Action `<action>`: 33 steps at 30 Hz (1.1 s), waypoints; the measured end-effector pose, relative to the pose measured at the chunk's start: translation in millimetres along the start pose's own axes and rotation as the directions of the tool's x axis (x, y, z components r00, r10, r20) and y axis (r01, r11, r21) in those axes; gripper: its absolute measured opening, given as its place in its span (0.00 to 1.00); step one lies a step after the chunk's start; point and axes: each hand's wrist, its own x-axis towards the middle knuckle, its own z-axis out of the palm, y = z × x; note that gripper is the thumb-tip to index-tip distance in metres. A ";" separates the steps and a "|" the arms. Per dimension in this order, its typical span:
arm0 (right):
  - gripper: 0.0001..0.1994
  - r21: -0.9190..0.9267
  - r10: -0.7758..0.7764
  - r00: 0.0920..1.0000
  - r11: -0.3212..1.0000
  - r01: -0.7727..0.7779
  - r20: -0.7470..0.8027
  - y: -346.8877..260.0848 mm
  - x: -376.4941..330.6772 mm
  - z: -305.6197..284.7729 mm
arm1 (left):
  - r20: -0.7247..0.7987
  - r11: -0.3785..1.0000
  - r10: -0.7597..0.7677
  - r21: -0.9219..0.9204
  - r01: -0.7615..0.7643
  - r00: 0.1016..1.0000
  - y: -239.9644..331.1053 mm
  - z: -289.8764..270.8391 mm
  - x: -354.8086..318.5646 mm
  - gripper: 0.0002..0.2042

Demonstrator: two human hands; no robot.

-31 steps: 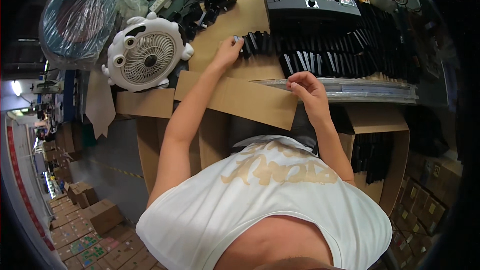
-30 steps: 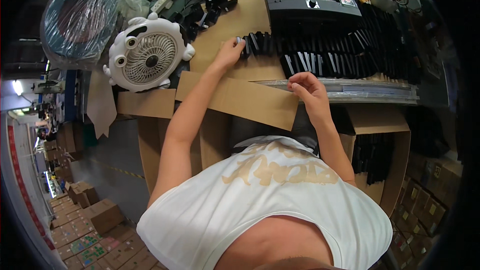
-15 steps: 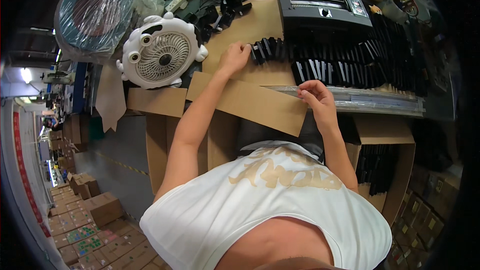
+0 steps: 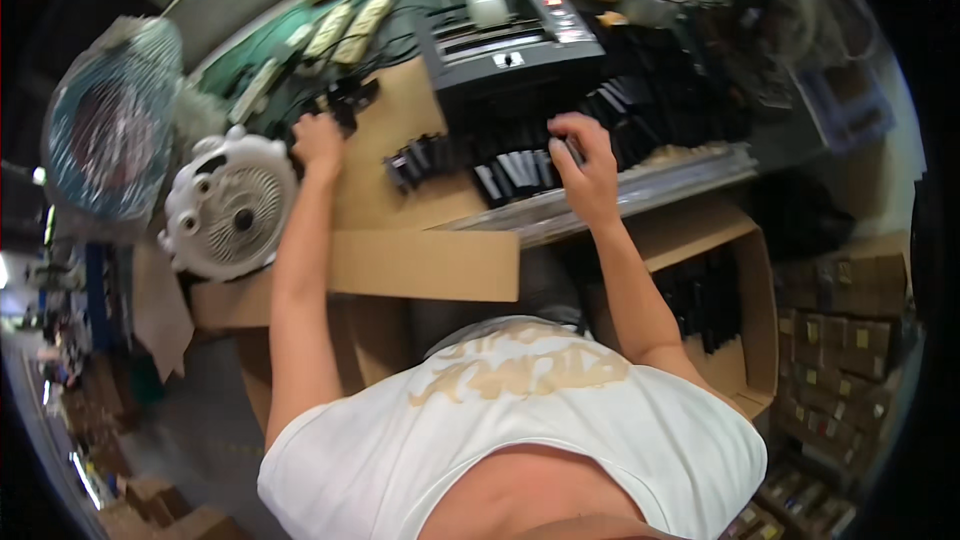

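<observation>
Small black oblong plastic parts (image 4: 520,172) lie in rows for easy picking; right hand (image 4: 585,175) pinches one, left hand (image 4: 318,143) curls onto a black cluster (image 4: 345,100)

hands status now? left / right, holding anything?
Left hand: fingers curled on a pile of small black parts; a hold cannot be told.
Right hand: fingers bent down onto the row of black pieces; grip unclear.

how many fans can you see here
2. A white fan lies face up at the bench's left edge, beside the left hand's forearm. A second fan, wrapped in clear plastic, sits further left behind it. Clutter at the back could hide more.
</observation>
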 end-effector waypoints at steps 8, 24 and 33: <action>0.19 -0.575 -0.022 0.979 0.812 -0.101 -0.203 105.6 88.6 -2.8 | 0.024 0.941 0.000 -0.339 0.008 1.000 21.5 -111.0 -77.9 0.08; 0.13 0.306 0.727 0.687 0.648 -0.697 0.025 49.7 61.6 35.1 | 0.409 -0.290 0.744 -0.513 0.808 0.528 124.5 -109.2 -154.5 0.11; 0.09 0.501 0.552 0.802 0.640 -0.583 0.228 34.9 22.0 58.3 | 0.480 -0.411 0.665 -0.404 0.817 0.572 129.8 -91.8 -154.4 0.12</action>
